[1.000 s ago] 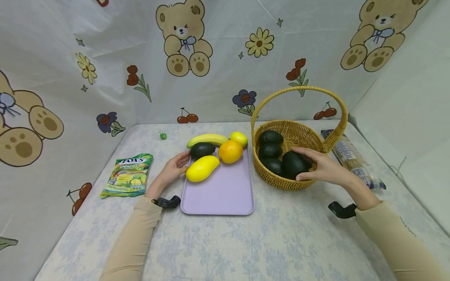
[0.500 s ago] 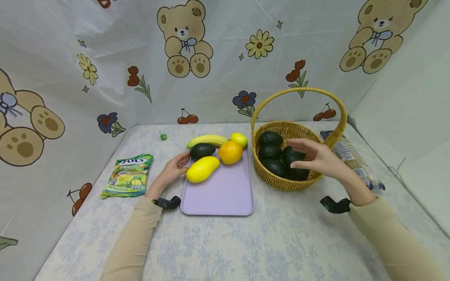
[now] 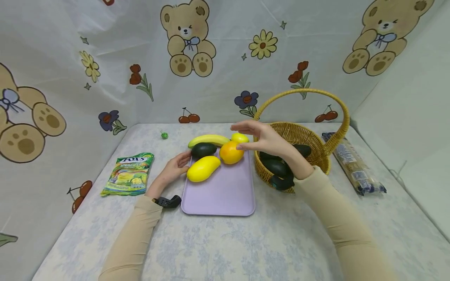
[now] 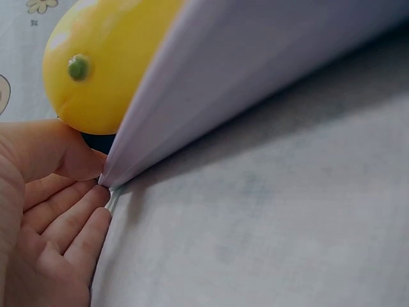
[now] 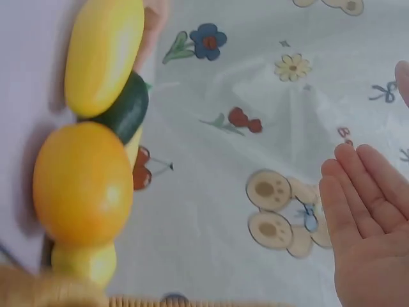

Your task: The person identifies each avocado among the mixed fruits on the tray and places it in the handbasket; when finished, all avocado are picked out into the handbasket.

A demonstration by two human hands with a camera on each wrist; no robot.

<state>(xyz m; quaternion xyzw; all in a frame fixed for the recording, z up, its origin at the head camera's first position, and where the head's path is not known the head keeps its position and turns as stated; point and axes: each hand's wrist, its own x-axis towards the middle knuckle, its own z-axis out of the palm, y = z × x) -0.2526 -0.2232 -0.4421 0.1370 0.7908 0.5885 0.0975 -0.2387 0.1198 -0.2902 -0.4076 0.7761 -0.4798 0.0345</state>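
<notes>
My left hand (image 3: 173,169) rests at the left rim of the lilac tray (image 3: 228,195); in the left wrist view its fingertips touch the tray's edge beside the yellow mango (image 4: 108,70). My right hand (image 3: 265,138) hangs over the basket's left side with nothing in its grasp, fingers extended and thumb apart, near the orange-yellow round fruit (image 3: 231,152). A dark avocado (image 3: 204,150), a banana (image 3: 209,140) and a lemon (image 3: 240,137) lie at the tray's far end. Several dark avocados (image 3: 277,168) lie in the wicker basket (image 3: 325,166), partly hidden by my right arm.
A green candy bag (image 3: 130,174) lies left of the tray. Behind it is a tiny green item (image 3: 164,135). A clear-wrapped long packet (image 3: 355,164) lies right of the basket. The basket's tall handle (image 3: 302,91) arches up, and a printed cloth (image 3: 225,58) hangs behind the table.
My right hand has let go of an avocado in the basket, lifted away and moved left toward the tray's fruit. My left hand stays at the tray's rim.
</notes>
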